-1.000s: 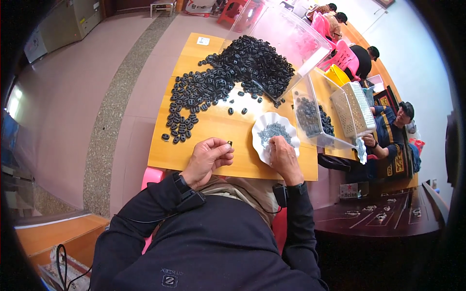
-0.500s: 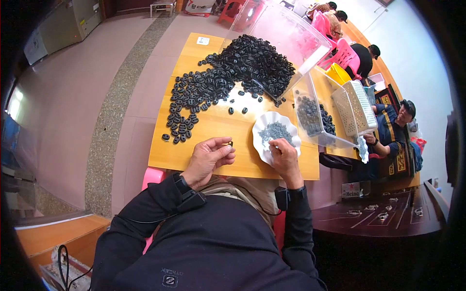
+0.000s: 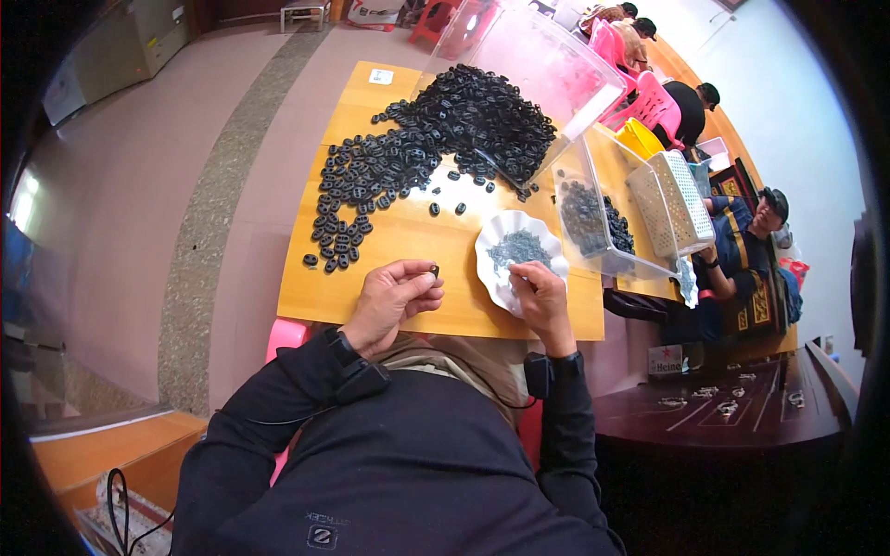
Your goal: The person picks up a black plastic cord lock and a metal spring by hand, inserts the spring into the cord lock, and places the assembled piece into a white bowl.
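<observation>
Between the thumb and forefinger of my left hand is a small black oval piece, held above the table's near edge. My right hand is closed in a pinch over the near right side of a white scalloped dish. Whatever its fingertips hold is too small to make out. Inside the dish lies a heap of tiny grey pieces. Beyond my hands a large pile of black two-holed oval pieces covers the far table, thinning out toward the left.
On its side behind the pile stands a big clear bin. To the right are a clear box with more black pieces and a white perforated basket. A co-worker sits at the right. The wooden table ends close to my body.
The whole view has shifted slightly, moving the table a little left in the picture. My left hand still holds the black piece, and my right hand stays over the dish.
</observation>
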Demonstrator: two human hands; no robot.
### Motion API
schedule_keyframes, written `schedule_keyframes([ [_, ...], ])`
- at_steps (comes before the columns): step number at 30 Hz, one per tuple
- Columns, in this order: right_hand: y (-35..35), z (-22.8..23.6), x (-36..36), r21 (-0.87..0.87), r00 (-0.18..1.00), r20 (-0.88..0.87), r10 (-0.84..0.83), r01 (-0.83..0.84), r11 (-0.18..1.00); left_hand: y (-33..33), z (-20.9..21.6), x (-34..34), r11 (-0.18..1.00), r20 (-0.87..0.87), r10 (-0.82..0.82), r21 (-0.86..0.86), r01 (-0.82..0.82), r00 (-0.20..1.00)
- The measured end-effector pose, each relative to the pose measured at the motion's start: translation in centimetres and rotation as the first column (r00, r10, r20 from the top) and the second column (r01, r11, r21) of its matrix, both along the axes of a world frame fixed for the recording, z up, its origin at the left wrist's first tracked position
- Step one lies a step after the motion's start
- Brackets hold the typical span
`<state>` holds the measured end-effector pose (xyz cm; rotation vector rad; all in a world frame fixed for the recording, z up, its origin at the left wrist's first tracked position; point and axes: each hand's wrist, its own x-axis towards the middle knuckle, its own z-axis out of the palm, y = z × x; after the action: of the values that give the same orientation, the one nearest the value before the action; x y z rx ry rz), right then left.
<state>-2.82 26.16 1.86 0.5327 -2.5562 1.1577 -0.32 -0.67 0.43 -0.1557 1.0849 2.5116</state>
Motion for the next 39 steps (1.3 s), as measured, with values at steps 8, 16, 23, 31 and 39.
schedule_keyframes([
  [8, 0.0, 0.5, 0.3, 0.034, 1.0, -0.004, -0.005, 0.005, 0.999, -0.1, 0.0, -0.1, 1.0, 0.009, 0.005, -0.027, -0.005, 1.0],
  [16, 0.2, 0.5, 0.6, -0.004, 0.999, 0.037, -0.03, 0.03, 1.0, 0.1, 0.2, 0.0, 1.0, 0.004, -0.013, -0.028, 0.013, 1.0],
  [23, 0.4, 0.3, 0.3, 0.001, 1.0, -0.015, -0.024, 0.024, 1.0, 0.1, 0.3, 0.1, 0.998, 0.001, -0.011, -0.059, 0.011, 1.0],
  [31, -0.4, 1.4, -0.2, 0.324, 0.992, -0.061, -0.111, 0.124, 0.938, 0.0, 0.1, 0.0, 0.999, 0.0, -0.009, -0.035, 0.009, 1.0],
  [39, -1.3, 2.0, -0.7, 0.541, 0.995, 0.049, -0.09, 0.049, 0.84, 0.1, 0.0, 0.0, 0.999, 0.001, -0.022, -0.048, 0.022, 1.0],
])
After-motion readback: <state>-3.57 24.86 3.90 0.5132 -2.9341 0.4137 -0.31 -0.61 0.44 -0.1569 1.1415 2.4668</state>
